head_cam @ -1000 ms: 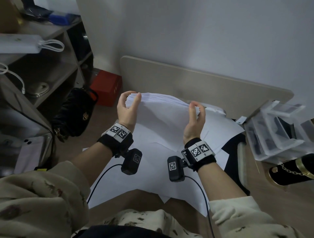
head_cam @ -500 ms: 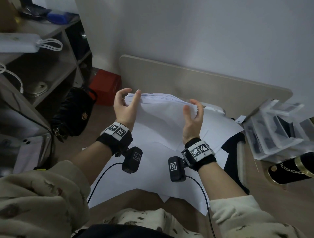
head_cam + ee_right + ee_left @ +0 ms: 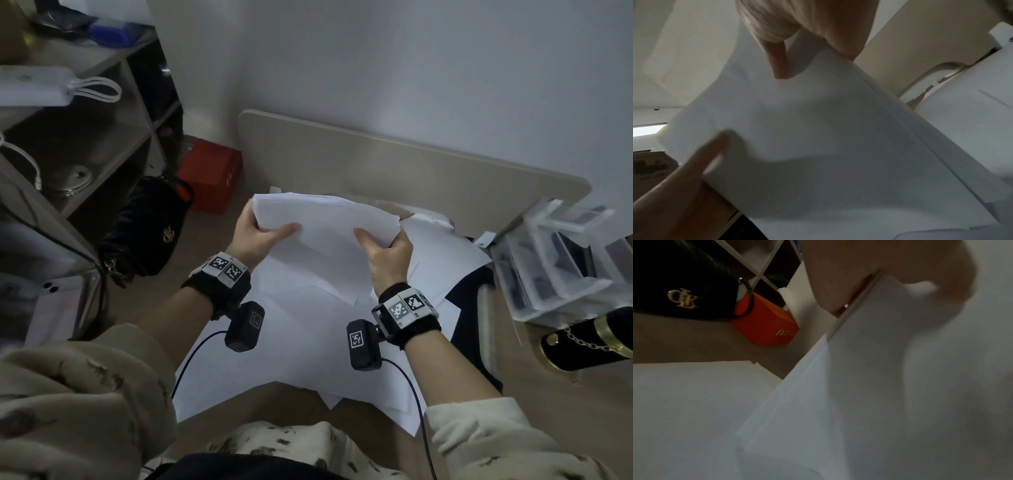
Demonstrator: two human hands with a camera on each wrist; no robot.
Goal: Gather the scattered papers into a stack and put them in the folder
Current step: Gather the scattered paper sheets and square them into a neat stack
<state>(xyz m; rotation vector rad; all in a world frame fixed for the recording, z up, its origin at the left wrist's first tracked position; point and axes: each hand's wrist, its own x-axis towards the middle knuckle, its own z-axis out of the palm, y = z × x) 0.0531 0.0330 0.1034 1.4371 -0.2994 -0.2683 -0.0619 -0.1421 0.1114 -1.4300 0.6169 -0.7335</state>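
Note:
A stack of white papers (image 3: pixel 325 226) is held up above the table between both hands. My left hand (image 3: pixel 260 236) grips its left edge, thumb on top. My right hand (image 3: pixel 387 246) grips its right edge, thumb on top too. The stack's edge (image 3: pixel 849 318) and the left thumb show close up in the left wrist view. In the right wrist view the stack (image 3: pixel 818 129) fills the frame with the right thumb across it. More white sheets (image 3: pixel 301 342) lie spread on the table below. A dark folder (image 3: pixel 472 308) peeks out under the sheets at the right.
A beige board (image 3: pixel 394 164) leans on the wall behind the table. Clear plastic boxes (image 3: pixel 555 263) and a black pouch with a gold chain (image 3: pixel 589 339) sit at the right. A black handbag (image 3: pixel 147 233), a red box (image 3: pixel 209 174) and shelves (image 3: pixel 68 137) are at the left.
Both hands have turned from cupping the stack's sides with fingers raised to gripping its edges with thumbs on top. The stack now lies flatter and a little lower.

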